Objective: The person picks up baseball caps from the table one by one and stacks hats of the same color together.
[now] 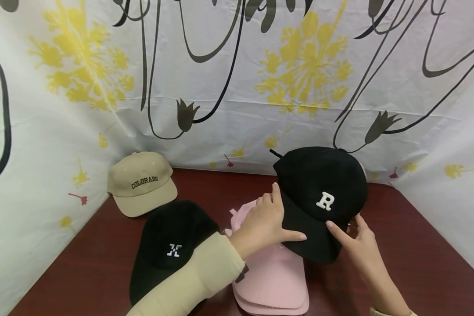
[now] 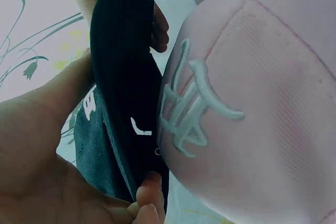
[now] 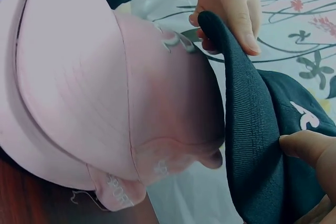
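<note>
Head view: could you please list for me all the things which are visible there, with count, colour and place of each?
Table: one, dark reddish brown, under the caps
Printed cloth: at least one sheet, white with yellow, grey and red prints, behind and beside the table
Colorado cap: one, beige, far left of the table
Emblem cap: one, near-black with white emblem, near left, partly hidden
Pink caps: at least two, pink, stacked at middle
R cap: one, black with white R, held at right
Sleeves: two, pale beige, lower edge
Left hand: one, bare, gripping the R cap
Right hand: one, bare, gripping the R cap
</note>
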`<state>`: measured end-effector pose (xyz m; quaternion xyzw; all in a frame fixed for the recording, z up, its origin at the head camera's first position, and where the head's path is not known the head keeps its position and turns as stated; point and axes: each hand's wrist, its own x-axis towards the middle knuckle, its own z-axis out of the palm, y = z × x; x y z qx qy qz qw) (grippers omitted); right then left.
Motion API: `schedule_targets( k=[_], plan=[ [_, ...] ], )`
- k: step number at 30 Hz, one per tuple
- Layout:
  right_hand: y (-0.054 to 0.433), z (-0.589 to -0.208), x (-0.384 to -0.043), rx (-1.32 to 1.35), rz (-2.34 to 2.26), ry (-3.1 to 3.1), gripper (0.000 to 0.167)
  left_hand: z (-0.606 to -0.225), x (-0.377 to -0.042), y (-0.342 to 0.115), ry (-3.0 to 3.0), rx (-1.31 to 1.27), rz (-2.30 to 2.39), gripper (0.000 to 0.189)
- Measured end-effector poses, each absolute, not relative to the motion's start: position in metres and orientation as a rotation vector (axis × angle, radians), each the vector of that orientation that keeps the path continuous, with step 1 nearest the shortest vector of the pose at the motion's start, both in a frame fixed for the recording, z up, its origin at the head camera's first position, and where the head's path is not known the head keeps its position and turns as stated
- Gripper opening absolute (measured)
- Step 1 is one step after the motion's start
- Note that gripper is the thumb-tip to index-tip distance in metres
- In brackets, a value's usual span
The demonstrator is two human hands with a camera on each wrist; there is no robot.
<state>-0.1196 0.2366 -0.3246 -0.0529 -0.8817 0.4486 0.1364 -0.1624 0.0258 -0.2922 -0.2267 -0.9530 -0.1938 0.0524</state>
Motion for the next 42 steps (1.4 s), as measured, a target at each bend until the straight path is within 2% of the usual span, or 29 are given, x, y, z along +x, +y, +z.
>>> schedule_targets(
  k=[10,17,26,42],
  plan=[
    [0.224,-0.324,-0.120,-0.135,1.305,-2.567,0.060,-0.296,-0.158,0.012,-2.868,-0.695,-0.594,0.120],
    [0.216,-0.321,-0.122,-0.097,1.362,-2.572,0.065,-0.295,-0.155,0.002,-2.904,-0.634,-0.650,0.120],
    [0.199,-0.320,-0.123,-0.010,1.334,-2.514,0.056,-0.296,-0.152,-0.016,-2.899,-0.630,-0.745,0.120],
    [0.178,-0.317,-0.126,0.101,1.392,-2.499,0.061,-0.299,-0.147,-0.041,-2.905,-0.544,-0.872,0.118]
  ],
)
